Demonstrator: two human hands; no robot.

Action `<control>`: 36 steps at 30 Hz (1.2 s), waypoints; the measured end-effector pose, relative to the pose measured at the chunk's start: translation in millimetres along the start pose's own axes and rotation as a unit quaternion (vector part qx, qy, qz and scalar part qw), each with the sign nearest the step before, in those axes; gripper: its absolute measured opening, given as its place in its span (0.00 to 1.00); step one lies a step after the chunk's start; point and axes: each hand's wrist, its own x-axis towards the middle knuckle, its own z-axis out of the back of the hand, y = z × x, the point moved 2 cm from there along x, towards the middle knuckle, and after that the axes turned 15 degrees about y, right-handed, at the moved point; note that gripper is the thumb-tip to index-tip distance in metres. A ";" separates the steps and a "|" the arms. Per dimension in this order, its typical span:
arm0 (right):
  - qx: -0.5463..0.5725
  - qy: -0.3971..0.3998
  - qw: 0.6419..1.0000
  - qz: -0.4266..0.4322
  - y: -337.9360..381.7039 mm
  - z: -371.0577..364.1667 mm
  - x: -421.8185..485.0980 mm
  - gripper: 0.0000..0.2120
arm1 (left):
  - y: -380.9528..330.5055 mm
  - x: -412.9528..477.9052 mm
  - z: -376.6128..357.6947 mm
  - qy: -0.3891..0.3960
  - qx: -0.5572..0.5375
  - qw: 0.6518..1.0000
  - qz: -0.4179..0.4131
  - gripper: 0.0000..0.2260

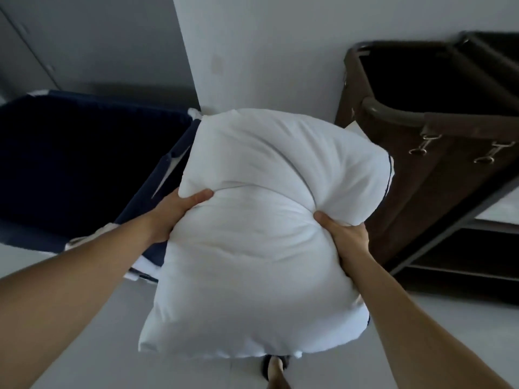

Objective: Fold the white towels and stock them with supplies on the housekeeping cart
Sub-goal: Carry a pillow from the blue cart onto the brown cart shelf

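Note:
A plump white pillow [261,237] fills the middle of the head view, held up in the air in front of me. My left hand [174,213] grips its left side, thumb pressed into the fabric. My right hand [344,237] grips its right side, thumb dug into a deep crease. The brown housekeeping cart [438,175] stands to the right, its dark bag open at the top. A white folded item [502,210] lies on a cart shelf at the right edge. No towel is plainly visible.
A dark blue fabric laundry bin [84,169] stands at the left, open and dark inside. A white wall corner [252,51] rises between bin and cart. Pale floor lies below, and my foot [276,372] shows under the pillow.

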 end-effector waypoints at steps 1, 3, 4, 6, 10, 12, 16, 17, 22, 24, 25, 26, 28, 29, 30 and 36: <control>0.006 -0.005 1.000 0.010 -0.2 8.1 -20.2 0.37 | -1.4 -14.3 -10.4 0.007 -0.002 1.000 -0.002 0.27; 0.013 -0.019 0.999 0.025 -2.2 28.5 -57.3 0.38 | -5.0 -38.5 -33.4 0.018 -0.003 1.000 -0.007 0.26; 0.016 -0.027 0.999 0.029 -3.7 41.9 -75.3 0.39 | -6.8 -49.2 -46.8 0.020 -0.002 1.000 -0.011 0.26; 0.021 -0.043 0.998 0.033 -7.0 71.6 -109.3 0.40 | -9.6 -67.5 -77.7 0.032 -0.010 0.999 -0.015 0.27; 0.030 -0.080 0.996 0.038 -11.2 144.0 -172.4 0.38 | -19.5 -92.8 -153.9 0.081 -0.031 0.996 -0.019 0.32; 0.027 -0.099 0.994 0.042 -11.9 188.0 -199.3 0.39 | -23.5 -98.4 -197.5 0.095 -0.029 0.995 -0.019 0.39; 0.030 -0.130 0.989 0.062 -13.7 286.0 -247.4 0.37 | -27.1 -99.7 -296.0 0.131 -0.030 0.991 -0.020 0.41; 0.033 -0.137 0.988 0.068 -14.8 313.0 -257.9 0.37 | -27.7 -98.2 -323.6 0.139 -0.028 0.990 -0.019 0.41; 0.034 -0.191 0.979 0.065 -21.7 454.7 -299.0 0.38 | -33.2 -87.8 -476.7 0.196 -0.026 0.980 -0.016 0.42; 0.030 -0.202 0.977 0.057 -23.8 499.7 -306.9 0.35 | -32.9 -82.8 -524.9 0.223 -0.029 0.974 -0.019 0.42; 0.026 -0.203 0.977 0.055 -24.8 517.9 -307.4 0.34 | -31.5 -79.0 -543.1 0.232 -0.034 0.972 -0.015 0.42; 0.025 -0.202 0.977 0.055 -26.1 532.9 -305.7 0.34 | -30.0 -73.8 -557.6 0.239 -0.036 0.970 -0.011 0.42; 0.023 -0.200 0.978 0.062 -26.7 556.4 -295.9 0.33 | -28.4 -59.7 -579.2 0.247 -0.035 0.968 -0.007 0.41; 0.021 -0.200 0.977 0.065 -27.2 567.5 -287.0 0.34 | -27.9 -50.5 -588.0 0.246 -0.034 0.969 -0.007 0.41; 0.019 -0.200 0.977 0.066 -27.3 578.2 -275.7 0.35 | -26.4 -39.9 -595.3 0.243 -0.034 0.970 -0.006 0.42; -0.012 -0.170 0.983 0.071 -31.2 632.7 -182.4 0.43 | -6.7 41.5 -635.4 0.218 -0.040 0.975 -0.010 0.44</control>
